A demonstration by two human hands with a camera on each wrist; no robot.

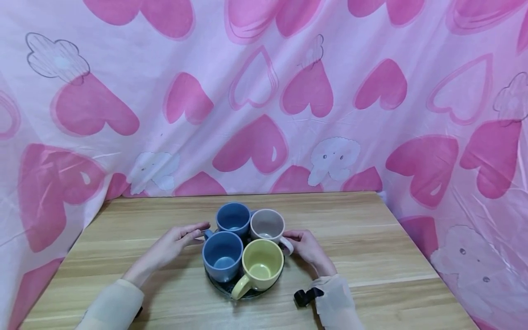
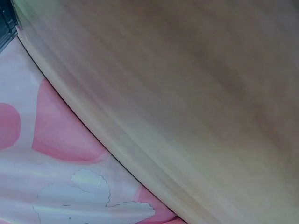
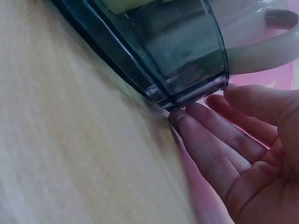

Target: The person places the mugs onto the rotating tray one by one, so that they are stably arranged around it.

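Observation:
Two blue mugs (image 1: 223,256), a pale grey-pink mug (image 1: 267,224) and a yellow mug (image 1: 262,265) stand close together on a dark, see-through glass tray (image 1: 226,290). My left hand (image 1: 175,242) reaches in from the left with straight fingers, tips right at the front blue mug's handle (image 1: 208,233). On the other side, my right hand (image 1: 306,247) is by the pale mug's handle (image 1: 287,245). The right wrist view shows its thumb (image 3: 254,99) at the tray's side and its fingertips (image 3: 180,120) at the lower edge, pinching the glass.
The wood-grain table (image 1: 363,247) extends around the tray. A pink and white cloth with hearts (image 1: 251,146) hangs behind and along the sides. A black strap piece (image 1: 307,297) sits on the right wrist. Blurred tabletop (image 2: 187,116) fills most of the left wrist view.

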